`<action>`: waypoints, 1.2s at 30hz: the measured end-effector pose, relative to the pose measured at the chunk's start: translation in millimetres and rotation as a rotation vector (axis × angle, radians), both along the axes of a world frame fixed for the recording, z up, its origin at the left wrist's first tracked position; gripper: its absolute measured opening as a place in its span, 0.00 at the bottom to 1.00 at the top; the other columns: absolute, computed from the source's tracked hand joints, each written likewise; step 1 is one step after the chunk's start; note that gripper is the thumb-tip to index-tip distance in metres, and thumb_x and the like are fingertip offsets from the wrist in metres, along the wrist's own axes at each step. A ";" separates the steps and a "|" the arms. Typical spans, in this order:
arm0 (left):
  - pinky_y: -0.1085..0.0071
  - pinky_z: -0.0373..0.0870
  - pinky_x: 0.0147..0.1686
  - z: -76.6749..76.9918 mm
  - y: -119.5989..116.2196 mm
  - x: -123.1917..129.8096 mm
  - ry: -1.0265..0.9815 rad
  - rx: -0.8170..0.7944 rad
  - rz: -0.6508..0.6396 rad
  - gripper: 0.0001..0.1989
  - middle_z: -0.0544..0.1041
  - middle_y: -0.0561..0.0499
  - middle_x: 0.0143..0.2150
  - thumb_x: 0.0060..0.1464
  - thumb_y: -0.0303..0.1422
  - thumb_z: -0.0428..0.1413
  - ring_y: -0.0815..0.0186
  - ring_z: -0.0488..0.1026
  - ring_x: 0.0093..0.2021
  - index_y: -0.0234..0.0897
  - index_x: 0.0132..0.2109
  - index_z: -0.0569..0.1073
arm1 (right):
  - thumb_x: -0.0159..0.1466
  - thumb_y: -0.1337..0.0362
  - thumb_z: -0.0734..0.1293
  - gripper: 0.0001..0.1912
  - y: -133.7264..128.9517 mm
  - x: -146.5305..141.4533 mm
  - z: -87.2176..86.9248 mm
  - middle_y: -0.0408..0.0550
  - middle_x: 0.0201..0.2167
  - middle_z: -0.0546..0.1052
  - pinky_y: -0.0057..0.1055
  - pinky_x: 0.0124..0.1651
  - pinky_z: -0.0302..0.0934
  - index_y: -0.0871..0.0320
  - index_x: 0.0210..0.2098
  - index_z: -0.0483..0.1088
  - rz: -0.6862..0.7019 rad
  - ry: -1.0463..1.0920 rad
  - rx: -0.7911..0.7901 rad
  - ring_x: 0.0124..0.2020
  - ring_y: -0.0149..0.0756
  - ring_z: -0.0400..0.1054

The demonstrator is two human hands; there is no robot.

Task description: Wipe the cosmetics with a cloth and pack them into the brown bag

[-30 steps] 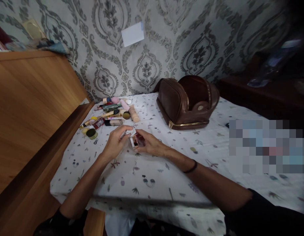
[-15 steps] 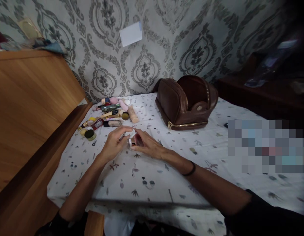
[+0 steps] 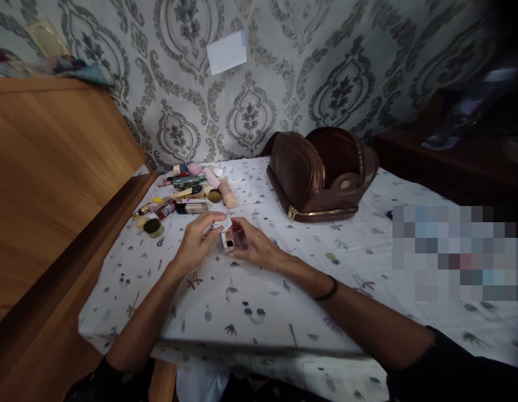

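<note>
My left hand (image 3: 195, 244) is closed on a crumpled white tissue (image 3: 222, 224), pressed against the top of a small makeup compact (image 3: 228, 243). The compact is in the fingers of my right hand (image 3: 259, 247), which wears a dark band at the wrist. It looks like a clear-edged case with pale and dark areas inside; my fingers cover much of it. Just beyond my hands lie a foundation bottle (image 3: 192, 208), a dark red tube (image 3: 166, 209) and a round jar with a dark lid (image 3: 153, 227). A beige tube (image 3: 228, 194) rests behind them.
More cosmetics, among them a green tube (image 3: 187, 181), are heaped by the wall. A brown leather bag (image 3: 321, 178) stands unzipped at the right. A wooden panel (image 3: 62, 167) borders the patterned cloth (image 3: 225, 312) on the left. A plastic bottle (image 3: 468, 111) lies far right.
My right fingers have drawn back slightly, showing more of the compact's inside. The tissue stays at its top edge. The whole view has shifted a little.
</note>
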State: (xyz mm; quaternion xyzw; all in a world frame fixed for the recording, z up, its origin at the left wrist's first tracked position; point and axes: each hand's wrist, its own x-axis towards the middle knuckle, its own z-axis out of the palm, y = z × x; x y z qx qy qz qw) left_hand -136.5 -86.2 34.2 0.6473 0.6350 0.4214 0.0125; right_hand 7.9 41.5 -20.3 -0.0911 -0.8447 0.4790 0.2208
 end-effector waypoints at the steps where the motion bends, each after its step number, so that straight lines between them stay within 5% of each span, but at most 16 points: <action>1: 0.63 0.68 0.53 -0.5 -0.2 -0.6 -0.005 0.006 -0.006 0.09 0.78 0.45 0.50 0.61 0.31 0.53 0.59 0.74 0.52 0.38 0.46 0.75 | 0.54 0.59 0.74 0.36 0.0 0.6 1.2 0.52 0.50 0.71 0.43 0.52 0.62 0.57 0.57 0.58 0.003 0.002 0.000 0.50 0.45 0.67; 12: 0.64 0.68 0.54 -5.7 -8.6 -10.9 -0.079 0.001 -0.006 0.09 0.78 0.45 0.49 0.61 0.33 0.54 0.59 0.74 0.52 0.37 0.47 0.75 | 0.64 0.44 0.62 0.24 -2.0 2.1 12.8 0.48 0.33 0.73 0.37 0.41 0.62 0.58 0.43 0.71 0.062 -0.004 0.157 0.36 0.40 0.66; 15: 0.64 0.68 0.53 -6.9 -9.0 -11.1 -0.108 0.003 0.019 0.10 0.79 0.45 0.48 0.61 0.33 0.54 0.59 0.74 0.52 0.37 0.47 0.75 | 0.60 0.43 0.66 0.30 -0.6 0.9 7.0 0.52 0.43 0.74 0.43 0.49 0.62 0.59 0.52 0.69 0.041 -0.009 0.140 0.45 0.46 0.67; 19: 0.64 0.68 0.54 -6.0 -9.2 -7.6 -0.116 0.001 0.018 0.10 0.79 0.47 0.49 0.61 0.33 0.54 0.59 0.74 0.52 0.38 0.48 0.75 | 0.49 0.50 0.77 0.52 1.6 -2.5 -6.5 0.56 0.57 0.68 0.47 0.58 0.58 0.55 0.66 0.54 0.034 0.012 0.105 0.57 0.51 0.63; 25: 0.64 0.68 0.54 -6.3 -10.9 -7.1 -0.111 0.006 0.005 0.10 0.79 0.46 0.49 0.62 0.33 0.53 0.59 0.74 0.52 0.37 0.47 0.75 | 0.50 0.57 0.77 0.42 0.4 -4.4 -7.8 0.53 0.50 0.73 0.43 0.52 0.62 0.57 0.61 0.61 -0.022 -0.017 0.133 0.50 0.48 0.67; 32: 0.63 0.67 0.54 -7.2 -11.8 -10.0 -0.109 0.002 -0.039 0.09 0.78 0.44 0.49 0.61 0.33 0.54 0.58 0.74 0.52 0.37 0.47 0.75 | 0.56 0.46 0.72 0.24 -1.4 -0.6 7.9 0.48 0.36 0.73 0.37 0.44 0.63 0.59 0.41 0.73 -0.005 -0.028 0.174 0.39 0.41 0.67; 36: 0.64 0.68 0.53 -6.7 -11.9 -10.0 -0.107 -0.005 -0.038 0.09 0.78 0.44 0.49 0.61 0.33 0.54 0.58 0.74 0.52 0.37 0.47 0.75 | 0.60 0.44 0.67 0.24 -0.2 -0.3 8.9 0.48 0.32 0.71 0.37 0.44 0.62 0.60 0.39 0.74 0.027 -0.041 0.203 0.38 0.41 0.65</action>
